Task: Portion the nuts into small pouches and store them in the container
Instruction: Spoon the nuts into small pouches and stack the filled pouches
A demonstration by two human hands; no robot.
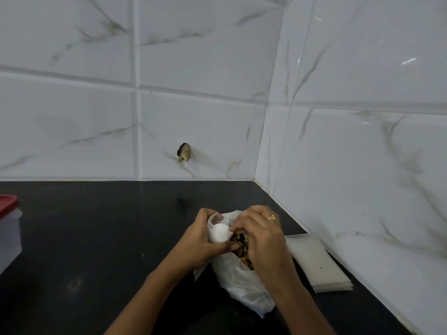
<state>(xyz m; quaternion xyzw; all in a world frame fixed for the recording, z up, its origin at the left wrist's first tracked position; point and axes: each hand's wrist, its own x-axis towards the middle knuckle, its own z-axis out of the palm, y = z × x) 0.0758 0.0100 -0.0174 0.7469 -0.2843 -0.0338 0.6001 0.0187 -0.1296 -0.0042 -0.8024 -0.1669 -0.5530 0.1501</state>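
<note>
A: Right, your left hand [198, 240] has its fingers and thumb curled round the small pouch [219, 232], clamped on it, with the white bulge showing between thumb and forefinger. I'd say that grip turns the pouch toward your other hand so nuts can go straight across.

B: And your right hand [262, 240] sits just beside those fingers, bent over the open bag [244, 288], its tips down by the pouch and over the nuts [242, 245]. Whether those fingertips pinch any nuts or merely lie together, I cannot tell; your knuckles hide them.

A: You hold the pouch right over the bag's mouth, so anything that slips from your fingers should drop back among the nuts, not onto the counter [96, 238]. Sensible.

B: The pouch looks rounded and full. My guess is you are topping up or closing 1 portion, with most of the task ahead.

A: The stack of empty pouches [316, 264] lies flat just outside your right wrist, near enough to take the next 1 easily.

B: The container [8, 228], red lid on top, stands well apart from your left fingers, at the edge of view. You'll need that lid off before the pouch goes in, which likely calls for a free hand.
</note>
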